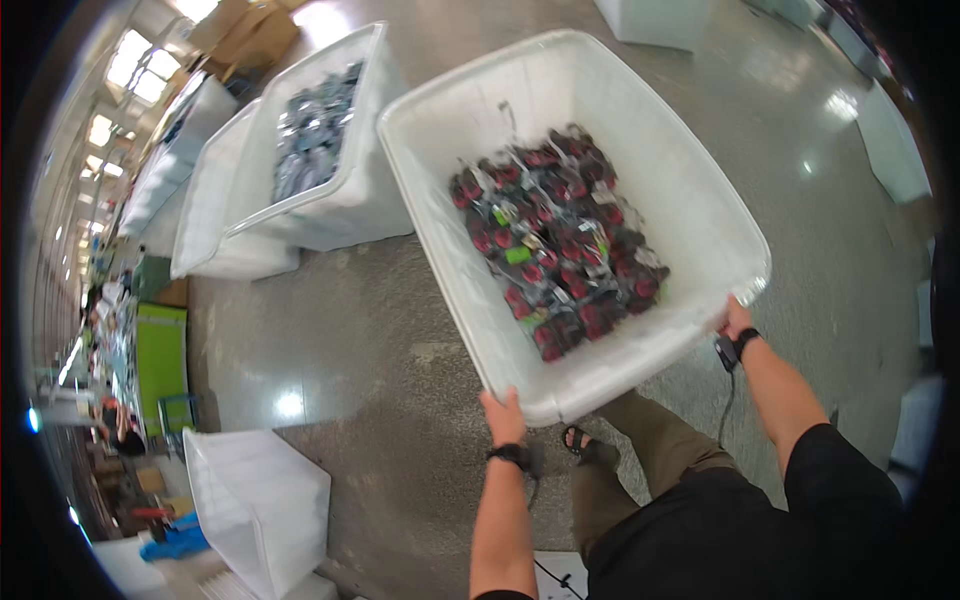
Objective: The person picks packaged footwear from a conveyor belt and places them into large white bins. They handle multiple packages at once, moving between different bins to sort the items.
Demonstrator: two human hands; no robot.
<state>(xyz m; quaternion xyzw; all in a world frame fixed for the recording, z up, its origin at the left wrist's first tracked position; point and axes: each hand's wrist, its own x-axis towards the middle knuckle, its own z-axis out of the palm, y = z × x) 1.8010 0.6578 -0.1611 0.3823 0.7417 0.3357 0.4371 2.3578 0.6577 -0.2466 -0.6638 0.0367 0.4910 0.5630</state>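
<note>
A big white plastic tub (pixel 690 180) stands tilted across the view in front of me. Inside lies a heap of small dark-and-red items in clear wrapping (pixel 570 235), with a few bright green bits among them; their kind I cannot make out. My left hand (pixel 503 415) grips the near left corner of the tub's rim, its fingers curled over the edge. Farther right, my right hand (pixel 737 318) is closed on the rim near the right corner. Both wrists wear black bands with small devices and cables.
Left of the tub stands another white tub (pixel 345 215) full of grey-blue wrapped items, beside a further white tub (pixel 205 210). A white tub (pixel 270 510) sits at lower left, near a green-sided table (pixel 162 350). More white bins (pixel 893 145) line the right edge. The floor (pixel 330 320) is glossy grey.
</note>
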